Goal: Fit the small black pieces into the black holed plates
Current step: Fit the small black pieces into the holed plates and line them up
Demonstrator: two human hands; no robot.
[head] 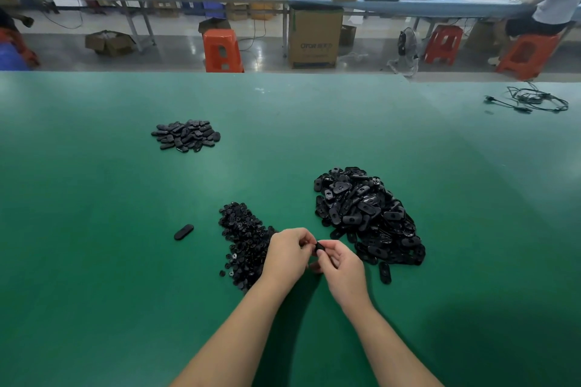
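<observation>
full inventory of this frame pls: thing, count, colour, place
holed plates pile: one large heap, black, right of the hands
small pieces pile: one heap, black, left of the hands, partly behind the left hand
far pile: one smaller heap of oval parts, black, mid-table left
loose oval plate: one, black, left of the small pieces pile
loose plate: one, black, by the near edge of the big heap
held part: one, black, between both hands
table: one, green
cable: one tangle, black, far right
stools: three, orange, floor beyond
left hand: pinches the part
right hand: pinches the part
</observation>
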